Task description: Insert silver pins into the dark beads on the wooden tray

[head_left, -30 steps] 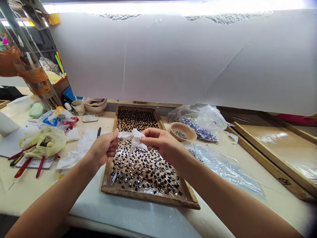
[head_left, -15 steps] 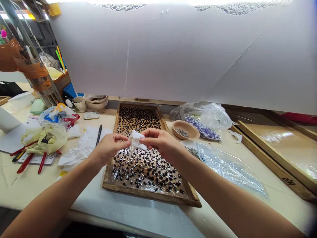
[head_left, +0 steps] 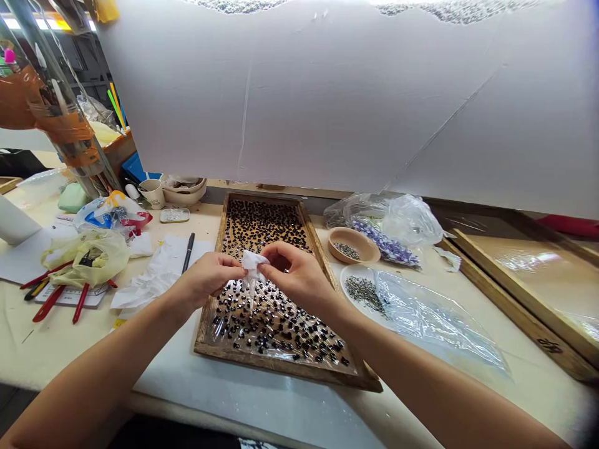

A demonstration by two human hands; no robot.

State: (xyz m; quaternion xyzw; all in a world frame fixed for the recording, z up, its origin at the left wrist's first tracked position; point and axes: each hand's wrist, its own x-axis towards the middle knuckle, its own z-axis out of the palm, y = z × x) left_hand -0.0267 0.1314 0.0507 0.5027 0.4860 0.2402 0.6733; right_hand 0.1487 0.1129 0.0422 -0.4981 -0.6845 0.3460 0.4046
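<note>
Between my two hands is a small crumpled white tissue [head_left: 253,259]. My left hand [head_left: 213,276] pinches its left side between thumb and fingertips. With thumb and curled fingers, my right hand [head_left: 297,274] grips the right side. Both hands are above a wooden-framed tray [head_left: 262,362] lined with clear plastic film. Many small glossy black pieces [head_left: 276,325] are spread over the film, packed more densely toward the far end. The hands and tissue hide the tray's middle.
Right of the tray are a shallow bowl [head_left: 354,245], a white dish [head_left: 349,274] with small beads and a plastic bag [head_left: 435,312]. At left lie a black pen [head_left: 188,252], crumpled tissues [head_left: 152,271] and red-handled tools [head_left: 80,302]. A white panel [head_left: 327,93] stands behind.
My right hand has shifted slightly, its fingers more curled on the tissue, which is bunched a little smaller. The white dish of beads at right shows more fully now.
</note>
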